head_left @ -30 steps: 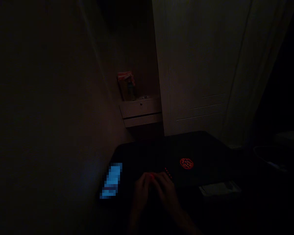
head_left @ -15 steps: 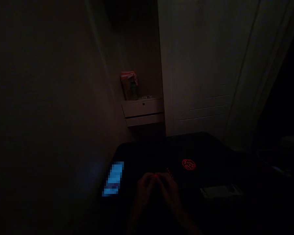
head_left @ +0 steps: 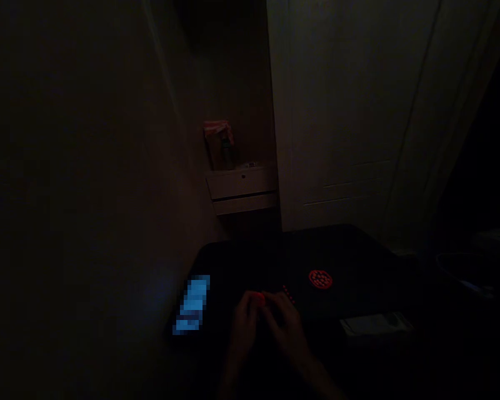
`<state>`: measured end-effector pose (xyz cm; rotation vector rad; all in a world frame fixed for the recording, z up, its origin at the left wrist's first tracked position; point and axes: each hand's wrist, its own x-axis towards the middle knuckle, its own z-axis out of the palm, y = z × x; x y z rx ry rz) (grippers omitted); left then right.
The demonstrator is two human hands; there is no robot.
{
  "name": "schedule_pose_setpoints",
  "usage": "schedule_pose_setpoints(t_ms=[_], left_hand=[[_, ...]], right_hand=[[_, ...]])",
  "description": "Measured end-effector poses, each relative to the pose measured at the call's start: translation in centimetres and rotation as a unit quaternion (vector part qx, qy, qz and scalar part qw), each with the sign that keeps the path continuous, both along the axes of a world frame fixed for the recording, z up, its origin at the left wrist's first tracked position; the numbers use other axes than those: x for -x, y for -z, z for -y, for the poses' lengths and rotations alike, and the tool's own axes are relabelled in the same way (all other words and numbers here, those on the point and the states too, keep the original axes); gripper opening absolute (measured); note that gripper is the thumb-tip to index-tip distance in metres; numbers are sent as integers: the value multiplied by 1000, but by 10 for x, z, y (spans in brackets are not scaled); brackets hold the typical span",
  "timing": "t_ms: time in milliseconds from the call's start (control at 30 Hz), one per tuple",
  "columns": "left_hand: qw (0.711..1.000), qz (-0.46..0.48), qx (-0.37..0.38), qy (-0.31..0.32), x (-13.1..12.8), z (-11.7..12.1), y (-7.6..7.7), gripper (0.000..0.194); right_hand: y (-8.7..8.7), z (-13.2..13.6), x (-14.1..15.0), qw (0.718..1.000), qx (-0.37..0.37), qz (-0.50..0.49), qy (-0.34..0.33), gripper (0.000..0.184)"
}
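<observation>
In the dim light, my left hand [head_left: 244, 315] is closed, its fingertips pinching a small red glowing thing [head_left: 259, 299] whose kind I cannot make out. My right hand [head_left: 285, 318] has its fingers bent together at the right side of the same thing. Just beyond my right hand, a row of small red dots [head_left: 289, 294] runs slantwise over the black tabletop [head_left: 250, 261]. Farther right lies a round, red-rimmed dish [head_left: 320, 279] with several small reddish pieces in it. Darkness hides most of the finger detail.
A lit, blurred screen [head_left: 193, 303] lies at the table's left side. At the right front edge is a pale flat item [head_left: 375, 325]. Behind the table are a drawer unit [head_left: 245, 184] with a bag [head_left: 219, 144] on top, and a pale door panel [head_left: 337, 111].
My hands have turned slightly and more of the red glowing thing shows between the fingertips, a little farther left. The dish, dots and screen stay put.
</observation>
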<state>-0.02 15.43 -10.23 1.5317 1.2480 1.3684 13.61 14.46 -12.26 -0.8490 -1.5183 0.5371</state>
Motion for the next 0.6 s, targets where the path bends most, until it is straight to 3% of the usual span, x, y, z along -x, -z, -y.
schedule_pose_setpoints(t_ms=[267, 433, 600], left_hand=[[999, -31, 1, -18, -1, 1, -1, 53], [997, -12, 1, -73, -6, 1, 0, 59], [994, 24, 53, -88, -8, 5, -1, 74]], right_hand=[[3, -1, -2, 1000, -1, 4, -23, 28], [7, 0, -1, 999, -8, 11, -30, 34], [0, 3, -3, 999, 8, 6, -38, 25]])
